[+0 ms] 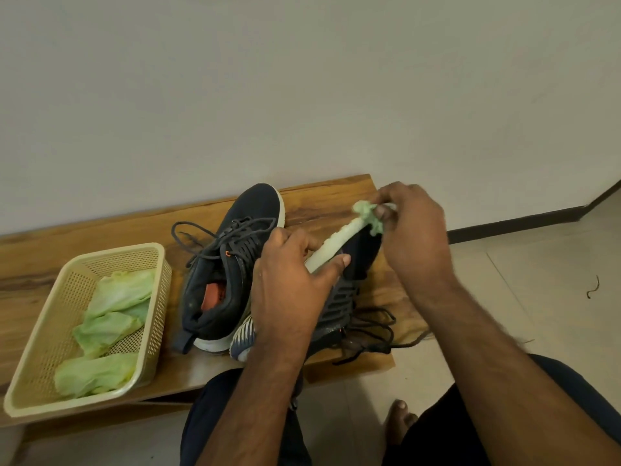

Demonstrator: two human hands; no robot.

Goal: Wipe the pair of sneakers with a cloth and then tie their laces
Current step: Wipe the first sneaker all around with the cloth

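You are in the wiping step, and the laces are not yet tied. Nearest you, your left hand (pixel 292 284) has its grip curled round the tilted sneaker (pixel 346 290), thumb laid along its pale sole edge, holding it turned on its side at the counter's (pixel 100 230) front edge. Its dark laces (pixel 373 334) trail loose over that edge.

Just beyond, your right hand (pixel 413 230) has its grip pinched on a small bunched green cloth (pixel 368 218), pressed to the toe end of that pale sole. By my reading, you are working the sole rim towards the toe.

The next move calls for running the cloth along the rest of the rim while the left hand keeps the shoe steady; then turn to the upper.

The second sneaker (pixel 235 264) stands upright just beside it on the left, laces undone, touching it at the heel. To your left the yellow basket (pixel 43 331) holds more green cloths (pixel 111 324).

No brand, label or writing can be read on either shoe or the basket.
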